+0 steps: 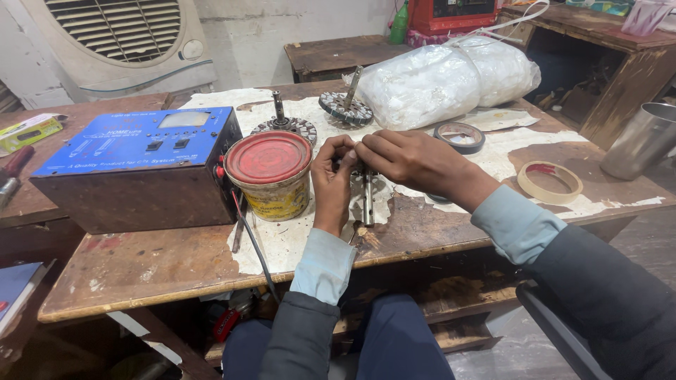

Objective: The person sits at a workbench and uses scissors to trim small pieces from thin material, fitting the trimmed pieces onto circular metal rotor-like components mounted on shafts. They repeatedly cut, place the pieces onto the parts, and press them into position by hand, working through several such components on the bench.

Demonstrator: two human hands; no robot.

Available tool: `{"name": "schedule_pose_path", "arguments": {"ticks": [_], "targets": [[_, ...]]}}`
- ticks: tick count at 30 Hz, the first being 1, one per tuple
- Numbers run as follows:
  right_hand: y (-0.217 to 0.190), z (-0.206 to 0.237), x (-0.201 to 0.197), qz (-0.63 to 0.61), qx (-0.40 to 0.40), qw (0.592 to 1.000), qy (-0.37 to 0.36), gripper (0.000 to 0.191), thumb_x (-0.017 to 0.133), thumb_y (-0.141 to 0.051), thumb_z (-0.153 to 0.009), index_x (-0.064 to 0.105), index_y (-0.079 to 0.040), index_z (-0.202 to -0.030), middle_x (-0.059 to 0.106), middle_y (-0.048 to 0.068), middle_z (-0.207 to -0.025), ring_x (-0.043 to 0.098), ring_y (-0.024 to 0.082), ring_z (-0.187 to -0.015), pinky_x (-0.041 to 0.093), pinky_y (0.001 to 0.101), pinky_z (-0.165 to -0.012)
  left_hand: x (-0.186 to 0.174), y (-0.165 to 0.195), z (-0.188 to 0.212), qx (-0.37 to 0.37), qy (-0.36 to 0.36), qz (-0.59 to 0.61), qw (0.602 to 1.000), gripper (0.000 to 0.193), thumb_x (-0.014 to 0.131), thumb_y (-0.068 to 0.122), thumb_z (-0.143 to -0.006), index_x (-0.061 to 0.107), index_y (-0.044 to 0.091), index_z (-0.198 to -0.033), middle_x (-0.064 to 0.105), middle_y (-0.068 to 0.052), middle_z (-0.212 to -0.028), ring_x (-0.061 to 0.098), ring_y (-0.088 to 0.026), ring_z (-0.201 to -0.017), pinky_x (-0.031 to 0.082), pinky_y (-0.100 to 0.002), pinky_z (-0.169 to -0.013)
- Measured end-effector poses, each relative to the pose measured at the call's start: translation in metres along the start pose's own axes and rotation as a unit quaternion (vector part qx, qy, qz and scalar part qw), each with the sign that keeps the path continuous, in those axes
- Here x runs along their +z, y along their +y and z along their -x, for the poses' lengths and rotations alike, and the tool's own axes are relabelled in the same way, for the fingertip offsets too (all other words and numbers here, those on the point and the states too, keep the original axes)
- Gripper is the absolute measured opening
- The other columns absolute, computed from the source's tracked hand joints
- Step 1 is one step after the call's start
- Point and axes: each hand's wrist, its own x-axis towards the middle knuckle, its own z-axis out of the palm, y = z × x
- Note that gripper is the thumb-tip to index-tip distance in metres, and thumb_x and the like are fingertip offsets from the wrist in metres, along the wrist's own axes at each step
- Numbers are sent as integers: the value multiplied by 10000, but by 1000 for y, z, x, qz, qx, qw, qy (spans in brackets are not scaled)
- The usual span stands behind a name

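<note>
— While the worn wooden table [176, 260] fills most of the view, what stands on it?
— A blue metal box [134, 165], a big white plastic bag [436, 81], then a red-lidded tin [271, 176].
— And the hands?
— Both meet at the table's middle. The left hand [332, 183] and right hand [405, 158] are closed on a small toothed part with a steel shaft [367, 200] pointing toward the person.

On my workbench [176, 260], both hands meet on a shafted stator [367, 193] at centre. Lidded tin [271, 176] just left of it, box instrument [137, 165] further left. Two similar stators [313, 116] behind; bagged bundle [443, 77] behind right; tape rolls [507, 158], apparently two, right.
</note>
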Motion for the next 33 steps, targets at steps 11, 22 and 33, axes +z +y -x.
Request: {"name": "schedule_pose_path", "arguments": {"ticks": [11, 22, 33], "targets": [[-7, -12, 14, -149, 114, 980, 64, 333, 752, -100, -938, 637, 58, -1208, 704, 153, -1002, 727, 282, -815, 592, 360, -683, -4, 4, 0, -10, 10, 1, 1000, 109, 711, 80, -978, 678, 67, -1080, 647, 16, -910, 594, -71, -837, 523, -228, -759], [-3, -21, 9, -388, 334, 856, 76, 216, 697, -37, -910, 717, 37, -1112, 767, 167, -908, 779, 218, -808, 609, 319, -723, 7, 16, 5, 29, 49, -45, 997, 197, 764, 104, -950, 666, 45, -1109, 692, -18, -973, 656, -85, -905, 560, -238, -802], [-10, -16, 6, -323, 305, 888, 118, 176, 692, 5, -904, 746, 7, -1072, 765, 160, -941, 766, 232, -781, 585, 334, -692, 13, 9, 8, 65, 64, -102, 991, 118, 703, 46, -1000, 678, 25, -1114, 704, -32, -1005, 650, -92, -913, 545, -241, -819]]}}
